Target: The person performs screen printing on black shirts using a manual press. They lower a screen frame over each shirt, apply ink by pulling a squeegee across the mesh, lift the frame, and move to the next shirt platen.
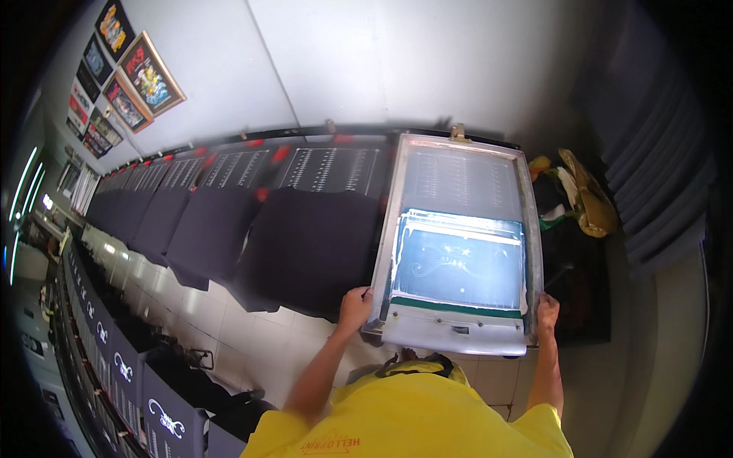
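A screen-printing frame (534, 229) with a pale metal rim lies in front of me. Its mesh is see-through grey at the far half and carries a blue stencil (458, 282) with a faint scroll design and white ink along its edges. Across the near end rests a wide squeegee (439, 336) with a silver holder and a green blade. My left hand (355, 309) is closed on the frame's near left side. On the near right side, my right hand (547, 311) grips the same rim. What lies under the stencil is hidden.
Dark shirts (313, 237) hang over a row of printing boards running left along the wall. A second row of printed dark shirts (164, 397) stands at lower left. Right of the frame lies a pile of bags and cloths (584, 195). A grey curtain (657, 153) hangs beyond.
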Tool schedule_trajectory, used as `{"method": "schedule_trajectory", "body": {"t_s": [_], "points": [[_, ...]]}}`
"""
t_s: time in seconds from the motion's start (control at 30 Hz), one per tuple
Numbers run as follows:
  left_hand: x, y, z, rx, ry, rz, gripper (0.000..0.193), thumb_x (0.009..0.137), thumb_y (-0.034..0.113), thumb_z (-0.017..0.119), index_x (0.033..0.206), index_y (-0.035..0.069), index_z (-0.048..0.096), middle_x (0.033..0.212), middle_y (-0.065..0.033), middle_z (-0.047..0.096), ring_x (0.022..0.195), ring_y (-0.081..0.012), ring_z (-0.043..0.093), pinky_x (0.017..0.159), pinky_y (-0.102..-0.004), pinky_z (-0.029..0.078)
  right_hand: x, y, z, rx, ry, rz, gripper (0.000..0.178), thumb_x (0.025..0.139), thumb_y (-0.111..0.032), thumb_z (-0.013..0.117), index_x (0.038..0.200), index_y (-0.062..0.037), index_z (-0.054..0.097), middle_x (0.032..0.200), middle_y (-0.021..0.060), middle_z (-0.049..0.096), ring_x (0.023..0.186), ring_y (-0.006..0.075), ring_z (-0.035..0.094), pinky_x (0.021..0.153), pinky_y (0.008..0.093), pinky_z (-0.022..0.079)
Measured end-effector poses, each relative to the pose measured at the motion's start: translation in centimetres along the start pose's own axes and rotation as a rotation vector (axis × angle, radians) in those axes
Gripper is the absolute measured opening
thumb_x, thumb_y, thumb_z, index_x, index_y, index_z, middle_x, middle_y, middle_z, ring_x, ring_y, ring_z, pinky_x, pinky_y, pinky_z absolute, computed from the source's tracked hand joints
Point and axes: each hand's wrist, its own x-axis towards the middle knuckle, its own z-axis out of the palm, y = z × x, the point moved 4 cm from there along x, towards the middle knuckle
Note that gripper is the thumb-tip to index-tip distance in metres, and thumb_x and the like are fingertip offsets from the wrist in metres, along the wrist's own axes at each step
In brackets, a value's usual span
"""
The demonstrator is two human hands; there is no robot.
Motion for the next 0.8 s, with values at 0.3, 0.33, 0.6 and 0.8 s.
{"method": "schedule_trajectory", "body": {"t_s": [0.3, 0.33, 0.6, 0.8], "points": [[-2.3, -2.5, -5.6, -0.184, 0.158, 0.024, 0.029, 0.095, 0.024, 0.060, 0.107, -0.001, 0.071, 0.088, -0.0160, 0.065, 0.075, -0.0285, 0.063, 0.071, -0.0359, 0.050, -7.0, -4.5, 0.4, 0.089, 0.126, -0.077, 0.032, 0.093, -0.018, 0.054, 0.073, 0.0064, 0.054, 0.061, -0.0015, 0.043, 0.058, 0.0117, 0.036, 0.055, 0.0345, 0.031], [-2.2, -3.3, -7.1, -0.194, 0.173, 0.039, 0.029, 0.095, 0.023, 0.060, 0.108, -0.001, 0.071, 0.088, -0.0156, 0.065, 0.075, -0.0275, 0.063, 0.070, -0.0354, 0.050, -8.5, -5.9, 0.9, 0.079, 0.128, -0.092, 0.032, 0.092, -0.017, 0.054, 0.070, 0.0051, 0.052, 0.060, -0.0019, 0.041, 0.058, 0.0113, 0.035, 0.054, 0.0345, 0.030], [-0.4, -15.2, -23.4, -0.279, 0.273, 0.038, 0.027, 0.095, 0.019, 0.060, 0.107, -0.003, 0.072, 0.087, -0.0151, 0.067, 0.072, -0.0227, 0.064, 0.069, -0.0323, 0.050, -22.1, -17.9, 14.0, 0.230, 0.015, -0.033, 0.028, 0.090, -0.019, 0.054, 0.068, -0.0017, 0.051, 0.063, -0.0031, 0.039, 0.061, 0.0090, 0.035, 0.054, 0.0323, 0.030], [2.4, -27.0, -37.3, -0.149, 0.337, -0.014, 0.028, 0.092, 0.020, 0.064, 0.102, -0.004, 0.072, 0.093, -0.0206, 0.072, 0.084, -0.0299, 0.071, 0.076, -0.0362, 0.053, -30.3, -21.4, 27.9, 0.178, -0.009, -0.070, 0.029, 0.089, -0.017, 0.054, 0.065, -0.0020, 0.050, 0.061, -0.0037, 0.039, 0.060, 0.0083, 0.034, 0.052, 0.0327, 0.029]]}}
